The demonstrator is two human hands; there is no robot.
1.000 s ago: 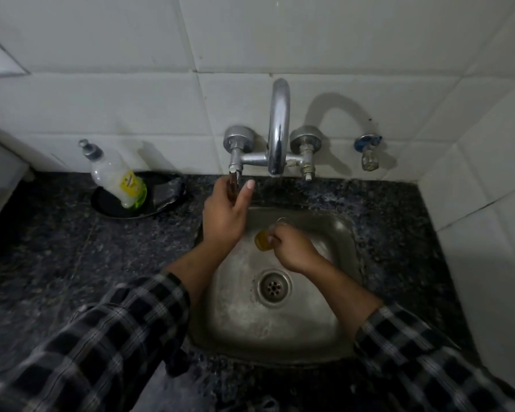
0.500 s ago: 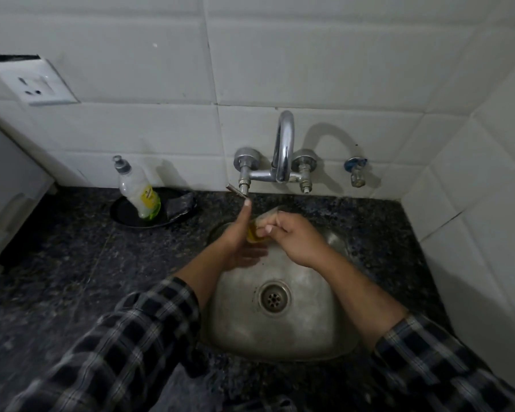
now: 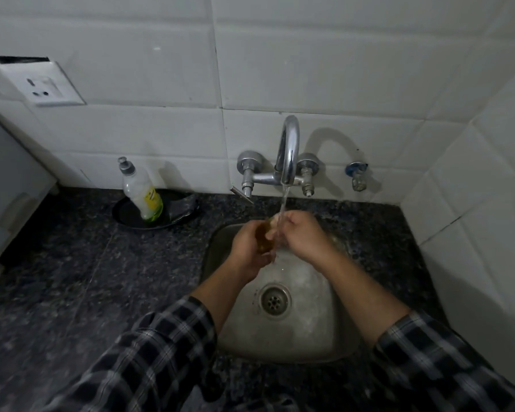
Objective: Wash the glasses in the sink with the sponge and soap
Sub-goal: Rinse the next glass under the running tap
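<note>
A small glass (image 3: 264, 237) with an amber tint is held over the steel sink (image 3: 333, 331), right under the running stream from the chrome tap (image 3: 289, 150). My left hand (image 3: 247, 251) wraps its lower part. My right hand (image 3: 302, 233) grips its upper end, and water runs between the two hands. The soap bottle (image 3: 142, 193) with a yellow-green label stands in a black dish (image 3: 125, 215) on the counter to the left. A dark sponge (image 3: 182, 207) lies in the same dish.
A dark speckled granite counter (image 3: 72, 278) surrounds the sink. The drain (image 3: 274, 300) sits in the basin's middle. White tiled walls stand behind and on the right, with a wall socket (image 3: 40, 84) at upper left, a white appliance (image 3: 9, 185) at far left and a small blue-capped valve (image 3: 356, 175).
Water now flows from the tap. My left hand came off the tap lever and closed on the glass, and both hands brought the glass under the stream. The view tilted upward.
</note>
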